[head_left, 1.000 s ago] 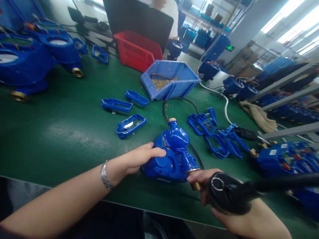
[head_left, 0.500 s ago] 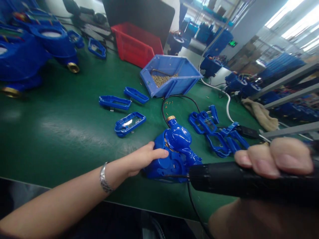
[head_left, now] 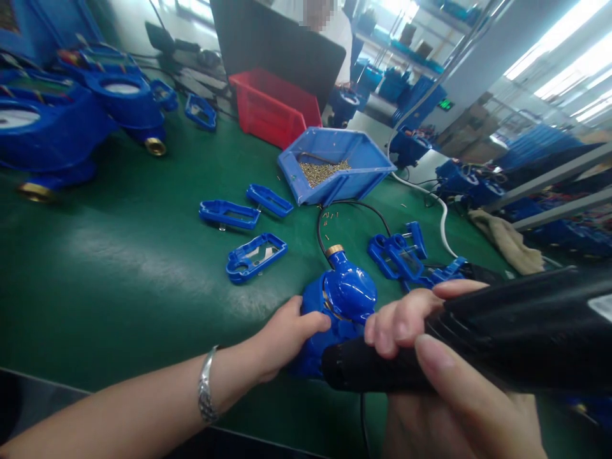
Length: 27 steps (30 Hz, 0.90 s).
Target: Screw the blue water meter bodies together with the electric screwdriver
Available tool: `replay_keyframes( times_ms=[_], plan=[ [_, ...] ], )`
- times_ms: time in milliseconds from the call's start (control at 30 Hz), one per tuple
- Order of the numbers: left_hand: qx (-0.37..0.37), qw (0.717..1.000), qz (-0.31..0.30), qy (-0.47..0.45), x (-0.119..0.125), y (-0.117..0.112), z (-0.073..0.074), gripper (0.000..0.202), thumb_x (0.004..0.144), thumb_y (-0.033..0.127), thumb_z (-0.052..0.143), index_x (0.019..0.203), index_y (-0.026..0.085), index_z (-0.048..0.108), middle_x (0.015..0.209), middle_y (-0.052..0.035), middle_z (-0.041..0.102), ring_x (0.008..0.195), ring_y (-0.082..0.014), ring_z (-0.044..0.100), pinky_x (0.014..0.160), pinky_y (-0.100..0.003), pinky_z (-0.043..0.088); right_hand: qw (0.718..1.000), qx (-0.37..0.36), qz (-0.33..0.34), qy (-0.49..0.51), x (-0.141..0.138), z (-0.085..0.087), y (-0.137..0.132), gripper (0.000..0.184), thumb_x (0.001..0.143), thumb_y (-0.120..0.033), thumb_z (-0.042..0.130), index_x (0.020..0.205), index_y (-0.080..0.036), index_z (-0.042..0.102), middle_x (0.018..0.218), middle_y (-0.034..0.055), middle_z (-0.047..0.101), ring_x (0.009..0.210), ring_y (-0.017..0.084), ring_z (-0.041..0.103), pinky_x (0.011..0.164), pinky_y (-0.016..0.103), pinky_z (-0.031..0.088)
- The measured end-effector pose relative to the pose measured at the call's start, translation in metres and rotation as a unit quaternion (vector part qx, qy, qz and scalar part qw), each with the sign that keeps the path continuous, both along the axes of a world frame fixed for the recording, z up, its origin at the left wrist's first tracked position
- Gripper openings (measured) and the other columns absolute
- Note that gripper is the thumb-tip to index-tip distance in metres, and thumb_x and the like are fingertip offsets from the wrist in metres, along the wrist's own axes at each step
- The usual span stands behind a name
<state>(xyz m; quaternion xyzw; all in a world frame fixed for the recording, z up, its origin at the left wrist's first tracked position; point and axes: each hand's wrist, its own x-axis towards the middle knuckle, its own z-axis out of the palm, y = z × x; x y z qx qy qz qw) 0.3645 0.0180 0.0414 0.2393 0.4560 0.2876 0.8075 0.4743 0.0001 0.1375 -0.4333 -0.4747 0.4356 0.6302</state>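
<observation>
A blue water meter (head_left: 351,290) with a brass threaded end lies on the green table, its round body turned up. My left hand (head_left: 291,331) is wrapped round its left side, thumb on top. In my right hand (head_left: 430,344) is a black electric screwdriver (head_left: 516,331), fingers closed round its barrel. The tool's front end sits over the lower part of the meter and hides it; its bit is out of sight. Several small brass screws (head_left: 327,217) lie loose just beyond the meter.
A light blue bin (head_left: 377,162) of small screws stands behind, with a red bin (head_left: 246,108) beyond it. Blue frames (head_left: 258,255) lie left and more blue frames (head_left: 394,252) right. Larger blue meters (head_left: 119,95) stand far left. A person (head_left: 342,51) is behind a dark panel (head_left: 272,44).
The screwdriver has shifted left, its front end now farther over the meter, and more of my right hand shows. The whole scene sits slightly lower and farther right in view.
</observation>
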Motion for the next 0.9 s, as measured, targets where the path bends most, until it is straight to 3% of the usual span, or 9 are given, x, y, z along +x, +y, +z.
replay_keyframes(
  times_ms=[400, 500, 567, 600, 633, 733, 767, 833, 900],
  plan=[
    [-0.004, 1.000, -0.015, 0.024, 0.001, 0.004, 0.003, 0.045, 0.063, 0.030, 0.058, 0.103, 0.012, 0.051, 0.093, -0.0082, 0.064, 0.085, -0.0227, 0.059, 0.077, -0.034, 0.046, 0.997, -0.043, 0.065, -0.006, -0.001, 0.001, -0.001, 0.026, 0.081, -0.016, 0.060, 0.102, -0.026, 0.049, 0.069, -0.0032, 0.056, 0.061, 0.013, 0.056, 0.062, 0.032, 0.051],
    [0.022, 0.997, -0.070, 0.034, -0.004, 0.006, 0.004, 0.046, 0.067, 0.032, 0.056, 0.108, 0.011, 0.052, 0.099, -0.0105, 0.065, 0.091, -0.0241, 0.061, 0.079, -0.033, 0.046, 0.999, -0.031, 0.036, 0.003, -0.002, 0.001, -0.002, 0.026, 0.081, -0.017, 0.059, 0.104, -0.026, 0.049, 0.068, -0.0034, 0.057, 0.059, 0.013, 0.056, 0.062, 0.032, 0.050],
    [0.096, 0.980, -0.144, 0.101, -0.013, 0.011, 0.009, 0.045, 0.072, 0.038, 0.054, 0.107, 0.010, 0.056, 0.101, -0.0118, 0.067, 0.092, -0.0252, 0.062, 0.077, -0.033, 0.048, 0.999, -0.033, 0.024, 0.012, -0.003, 0.001, -0.002, 0.029, 0.080, -0.018, 0.060, 0.106, -0.026, 0.049, 0.067, -0.0035, 0.057, 0.058, 0.013, 0.055, 0.061, 0.032, 0.049],
    [0.159, 0.955, -0.185, 0.168, -0.019, 0.017, 0.013, 0.045, 0.074, 0.043, 0.053, 0.105, 0.010, 0.059, 0.099, -0.0125, 0.068, 0.090, -0.0260, 0.063, 0.074, -0.033, 0.048, 0.999, -0.036, 0.022, 0.017, -0.004, 0.001, -0.002, 0.031, 0.079, -0.017, 0.060, 0.107, -0.025, 0.049, 0.066, -0.0035, 0.057, 0.058, 0.013, 0.055, 0.060, 0.032, 0.049],
    [0.241, 0.910, -0.219, 0.257, -0.025, 0.024, 0.018, 0.047, 0.077, 0.048, 0.051, 0.102, 0.010, 0.062, 0.095, -0.0129, 0.069, 0.087, -0.0265, 0.064, 0.071, -0.033, 0.048, 0.999, -0.037, 0.020, 0.022, -0.004, 0.001, -0.002, 0.032, 0.079, -0.017, 0.060, 0.108, -0.025, 0.049, 0.067, -0.0033, 0.057, 0.058, 0.013, 0.055, 0.060, 0.031, 0.049],
    [0.469, 0.699, -0.234, 0.487, -0.035, 0.060, 0.035, 0.046, 0.086, 0.049, 0.043, 0.100, 0.012, 0.066, 0.089, -0.0126, 0.071, 0.082, -0.0264, 0.066, 0.067, -0.033, 0.049, 0.999, -0.032, 0.019, 0.031, -0.003, 0.001, -0.003, 0.034, 0.078, -0.017, 0.060, 0.109, -0.025, 0.049, 0.066, -0.0028, 0.057, 0.058, 0.013, 0.056, 0.058, 0.031, 0.049],
    [0.508, 0.652, -0.218, 0.518, -0.034, 0.076, 0.040, 0.041, 0.088, 0.043, 0.042, 0.104, 0.012, 0.066, 0.093, -0.0128, 0.071, 0.086, -0.0261, 0.065, 0.071, -0.034, 0.049, 0.999, -0.027, 0.020, 0.032, -0.003, 0.001, -0.003, 0.033, 0.078, -0.017, 0.060, 0.109, -0.025, 0.049, 0.066, -0.0026, 0.057, 0.058, 0.013, 0.056, 0.058, 0.030, 0.050],
    [0.551, 0.607, -0.217, 0.530, -0.025, 0.110, 0.044, 0.031, 0.090, 0.028, 0.043, 0.107, 0.014, 0.064, 0.107, -0.0120, 0.068, 0.100, -0.0244, 0.062, 0.087, -0.036, 0.045, 0.999, -0.020, 0.024, 0.032, -0.003, 0.000, -0.002, 0.033, 0.077, -0.017, 0.061, 0.108, -0.025, 0.050, 0.065, -0.0024, 0.057, 0.058, 0.014, 0.056, 0.058, 0.030, 0.050],
    [0.584, 0.568, -0.258, 0.519, -0.008, 0.141, 0.039, 0.025, 0.089, 0.022, 0.047, 0.105, 0.017, 0.065, 0.108, -0.0086, 0.067, 0.103, -0.0212, 0.060, 0.091, -0.035, 0.044, 0.999, -0.017, 0.027, 0.027, -0.002, 0.000, -0.001, 0.032, 0.077, -0.017, 0.061, 0.106, -0.025, 0.051, 0.065, -0.0026, 0.058, 0.058, 0.014, 0.056, 0.057, 0.030, 0.049]
  ],
)
